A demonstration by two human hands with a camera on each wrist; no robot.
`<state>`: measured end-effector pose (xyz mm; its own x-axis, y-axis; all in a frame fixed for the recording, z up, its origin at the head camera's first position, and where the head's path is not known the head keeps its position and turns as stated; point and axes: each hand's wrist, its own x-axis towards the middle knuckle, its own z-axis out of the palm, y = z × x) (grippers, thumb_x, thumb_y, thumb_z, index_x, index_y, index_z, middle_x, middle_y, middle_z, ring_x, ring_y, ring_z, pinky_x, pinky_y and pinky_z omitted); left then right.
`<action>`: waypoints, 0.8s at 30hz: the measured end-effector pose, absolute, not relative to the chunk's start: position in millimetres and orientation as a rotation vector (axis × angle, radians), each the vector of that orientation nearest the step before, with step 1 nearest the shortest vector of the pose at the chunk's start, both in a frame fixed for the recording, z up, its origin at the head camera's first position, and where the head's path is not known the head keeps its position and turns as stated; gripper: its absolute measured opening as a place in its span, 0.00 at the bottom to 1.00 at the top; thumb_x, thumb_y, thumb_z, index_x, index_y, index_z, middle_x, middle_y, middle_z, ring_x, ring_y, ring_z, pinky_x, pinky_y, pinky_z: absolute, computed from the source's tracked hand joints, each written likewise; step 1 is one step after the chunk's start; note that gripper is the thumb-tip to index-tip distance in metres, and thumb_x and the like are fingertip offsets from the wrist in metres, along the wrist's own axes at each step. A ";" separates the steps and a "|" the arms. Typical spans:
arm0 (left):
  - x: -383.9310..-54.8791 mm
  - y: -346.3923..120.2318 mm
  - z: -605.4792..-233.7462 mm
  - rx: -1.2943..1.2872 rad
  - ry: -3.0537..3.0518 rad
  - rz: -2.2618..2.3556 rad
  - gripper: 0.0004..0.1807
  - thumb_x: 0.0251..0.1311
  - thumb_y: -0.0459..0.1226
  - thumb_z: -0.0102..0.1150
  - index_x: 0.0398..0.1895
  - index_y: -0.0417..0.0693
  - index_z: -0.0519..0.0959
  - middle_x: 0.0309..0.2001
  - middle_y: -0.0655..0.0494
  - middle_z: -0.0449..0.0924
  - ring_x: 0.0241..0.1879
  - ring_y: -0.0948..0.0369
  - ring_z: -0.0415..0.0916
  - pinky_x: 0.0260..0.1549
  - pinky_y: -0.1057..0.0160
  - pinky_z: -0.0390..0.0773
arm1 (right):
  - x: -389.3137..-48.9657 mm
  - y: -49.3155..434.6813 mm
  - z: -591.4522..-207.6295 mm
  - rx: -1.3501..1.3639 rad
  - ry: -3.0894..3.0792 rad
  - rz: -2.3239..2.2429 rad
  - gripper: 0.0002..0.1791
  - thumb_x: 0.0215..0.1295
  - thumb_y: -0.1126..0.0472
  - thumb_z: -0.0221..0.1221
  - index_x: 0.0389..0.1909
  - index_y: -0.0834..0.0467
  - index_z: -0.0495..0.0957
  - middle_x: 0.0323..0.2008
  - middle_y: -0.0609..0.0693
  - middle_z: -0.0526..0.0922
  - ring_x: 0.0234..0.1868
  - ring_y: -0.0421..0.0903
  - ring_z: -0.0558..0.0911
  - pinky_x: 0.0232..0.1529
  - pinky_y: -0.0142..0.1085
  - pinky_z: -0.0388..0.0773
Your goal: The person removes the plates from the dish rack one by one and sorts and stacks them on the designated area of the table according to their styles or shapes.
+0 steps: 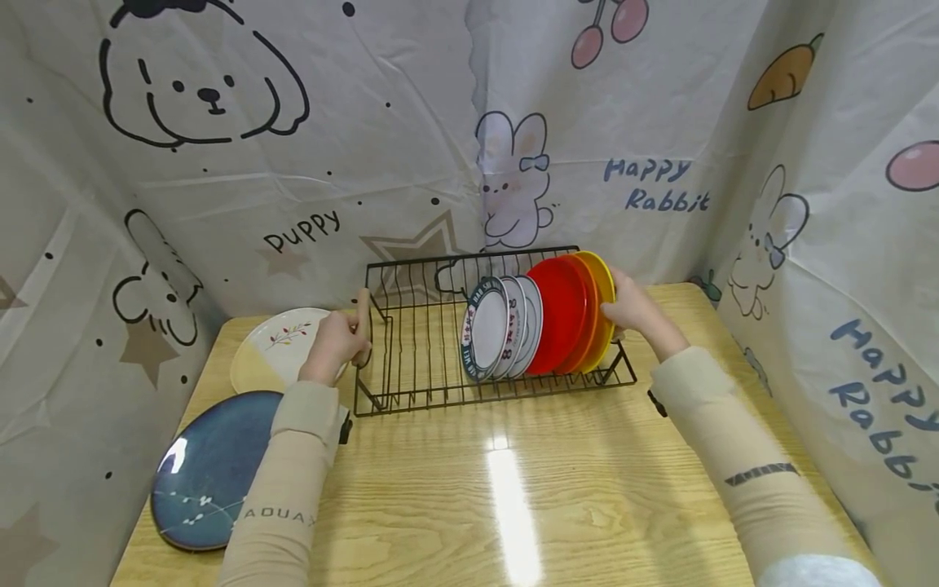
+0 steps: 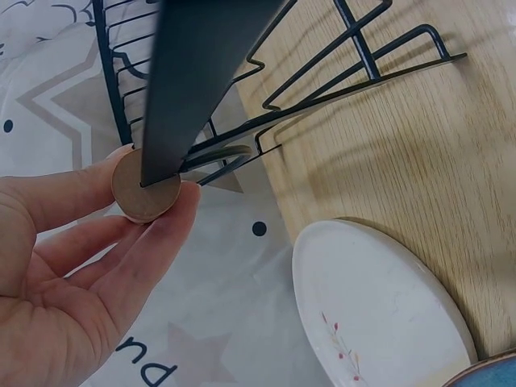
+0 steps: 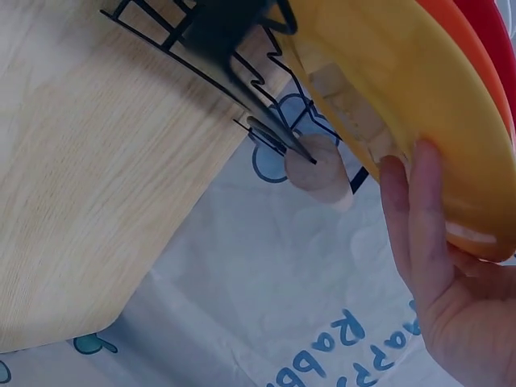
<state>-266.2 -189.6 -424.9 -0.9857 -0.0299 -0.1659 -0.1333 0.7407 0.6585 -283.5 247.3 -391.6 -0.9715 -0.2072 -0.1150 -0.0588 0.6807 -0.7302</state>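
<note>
Printed cloth (image 1: 411, 106) behind tabletop (image 1: 433, 489), black rack (image 1: 425, 407) on it. Left grip (image 1: 336, 346) holds rack's left wooden handle (image 1: 363, 307); right grip (image 1: 631, 307) pinches yellow plate (image 3: 419, 97) at rack's right end. Careless pull could topple rack's red plate (image 1: 556, 318).

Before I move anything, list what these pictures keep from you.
- Blue plate, right part: behind the left sleeve in the head view, cut off by the lower right corner in the left wrist view.
- Orange plate, most of it: behind the red plate in the head view, behind the yellow plate in the right wrist view.
</note>
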 end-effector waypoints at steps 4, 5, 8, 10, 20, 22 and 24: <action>-266.6 -189.3 -425.8 -0.147 2.785 1.080 0.10 0.57 0.27 0.54 0.41 0.29 0.77 0.33 0.35 0.79 0.23 0.56 0.78 0.22 0.63 0.74 | -284.1 246.4 -395.1 -0.214 2.704 -1.167 0.39 0.53 0.76 0.44 0.69 0.62 0.46 0.45 0.72 0.70 0.19 0.51 0.79 0.20 0.50 0.76; -266.7 -189.2 -426.0 -0.151 2.782 1.082 0.10 0.58 0.27 0.53 0.41 0.29 0.77 0.34 0.35 0.79 0.23 0.56 0.77 0.22 0.63 0.74 | -284.1 246.0 -395.4 -0.212 2.707 -1.166 0.39 0.53 0.77 0.44 0.69 0.62 0.46 0.44 0.72 0.71 0.19 0.51 0.79 0.19 0.49 0.76; -266.7 -188.9 -426.1 -0.156 2.782 1.083 0.09 0.58 0.27 0.53 0.40 0.30 0.77 0.33 0.36 0.79 0.24 0.55 0.77 0.22 0.63 0.74 | -283.9 244.9 -395.4 -0.213 2.725 -1.157 0.38 0.52 0.77 0.44 0.68 0.62 0.48 0.43 0.71 0.71 0.18 0.51 0.78 0.17 0.47 0.76; -266.4 -188.8 -426.0 -0.141 2.796 1.063 0.07 0.58 0.28 0.53 0.36 0.30 0.78 0.31 0.37 0.79 0.23 0.55 0.77 0.22 0.62 0.73 | -283.3 244.6 -395.0 -0.216 2.733 -1.156 0.37 0.52 0.77 0.44 0.67 0.62 0.50 0.42 0.71 0.72 0.18 0.50 0.78 0.16 0.44 0.75; -266.5 -189.9 -426.4 -0.139 2.810 1.060 0.07 0.58 0.28 0.52 0.35 0.31 0.77 0.30 0.37 0.79 0.23 0.55 0.78 0.23 0.62 0.74 | -279.9 242.9 -394.5 -0.225 2.778 -1.152 0.35 0.52 0.78 0.44 0.65 0.63 0.54 0.37 0.69 0.75 0.17 0.60 0.77 0.12 0.40 0.73; -266.7 -190.0 -426.5 -0.146 2.807 1.059 0.07 0.58 0.28 0.52 0.36 0.30 0.77 0.31 0.36 0.79 0.24 0.54 0.78 0.23 0.62 0.75 | -279.1 242.1 -393.8 -0.222 2.782 -1.150 0.35 0.51 0.78 0.44 0.65 0.62 0.55 0.37 0.69 0.75 0.17 0.60 0.77 0.12 0.40 0.73; -266.5 -189.8 -426.5 -0.154 2.802 1.062 0.08 0.58 0.27 0.53 0.38 0.30 0.77 0.33 0.35 0.79 0.25 0.54 0.78 0.23 0.62 0.75 | -278.5 241.5 -393.4 -0.219 2.785 -1.149 0.36 0.51 0.78 0.43 0.66 0.63 0.54 0.37 0.69 0.75 0.17 0.59 0.77 0.12 0.40 0.73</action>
